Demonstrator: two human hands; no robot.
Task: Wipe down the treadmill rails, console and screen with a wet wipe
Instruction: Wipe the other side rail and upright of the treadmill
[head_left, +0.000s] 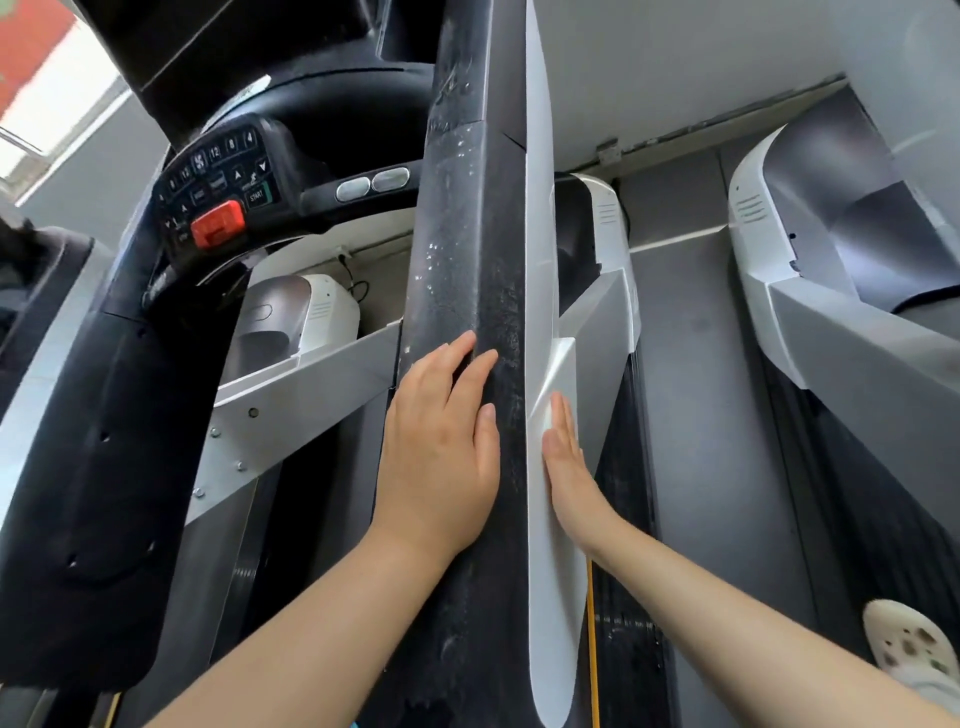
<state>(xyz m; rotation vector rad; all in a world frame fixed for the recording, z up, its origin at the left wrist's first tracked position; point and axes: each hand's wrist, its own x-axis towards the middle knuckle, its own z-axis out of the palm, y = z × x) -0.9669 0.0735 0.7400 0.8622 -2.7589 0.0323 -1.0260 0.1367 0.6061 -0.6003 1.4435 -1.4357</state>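
A long black treadmill rail (467, 234) runs up the middle of the head view, its top dusty and speckled, with a silver side panel (540, 260) along its right edge. My left hand (441, 447) lies flat on the rail's left side, fingers straight. My right hand (563, 457) presses flat against the silver panel, fingers straight. No wipe shows in either hand. The black console (218, 187), with its keypad and red stop button (218, 224), sits at upper left.
A black padded console arm (88, 467) fills the left side. A neighbouring treadmill's silver motor cover (810, 218) and dark belt (711, 415) lie to the right. A white perforated shoe (914, 654) stands at lower right. A yellow cord (592, 639) hangs beside the rail.
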